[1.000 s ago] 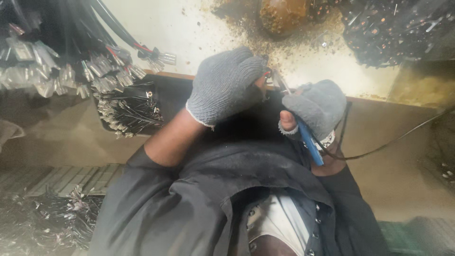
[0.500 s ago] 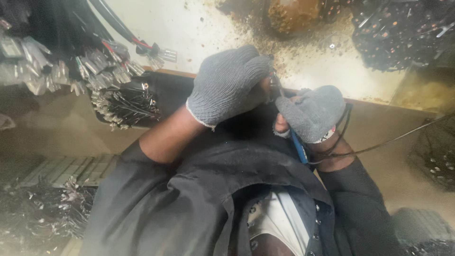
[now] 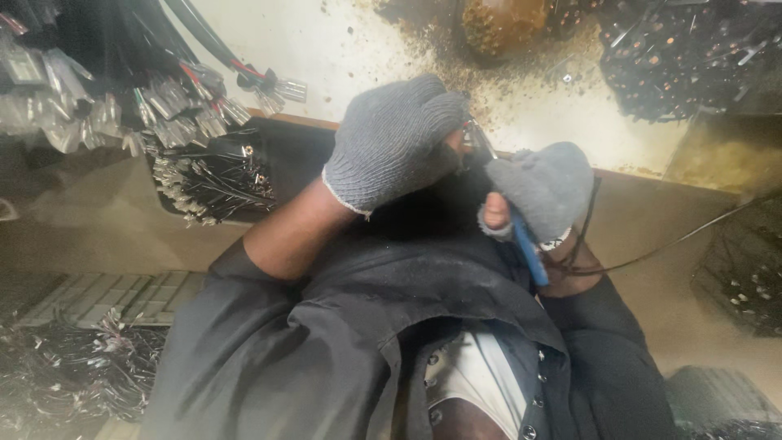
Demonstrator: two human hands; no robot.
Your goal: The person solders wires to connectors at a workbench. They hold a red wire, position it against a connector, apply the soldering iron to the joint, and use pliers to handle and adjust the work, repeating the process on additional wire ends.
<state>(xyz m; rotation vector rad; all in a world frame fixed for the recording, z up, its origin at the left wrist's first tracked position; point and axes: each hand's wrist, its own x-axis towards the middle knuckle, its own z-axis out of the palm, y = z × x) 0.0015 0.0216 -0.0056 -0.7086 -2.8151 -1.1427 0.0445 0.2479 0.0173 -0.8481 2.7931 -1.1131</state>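
Gloved hands met at the far edge of the lap, over the black tray [image 3: 285,147]. The left hand [image 3: 395,143] was clenched around a small metal-tipped piece [image 3: 475,138], mostly hidden. The right hand [image 3: 542,191] grasped a blue-handled tool [image 3: 529,253], its tip set against that piece. A thin black wire [image 3: 652,248] trailed right from the wrist. Judged by the heaps, much remained: a bundle of metal-tipped black wires [image 3: 204,179] lay in the tray at left, and more piled near left [image 3: 73,371].
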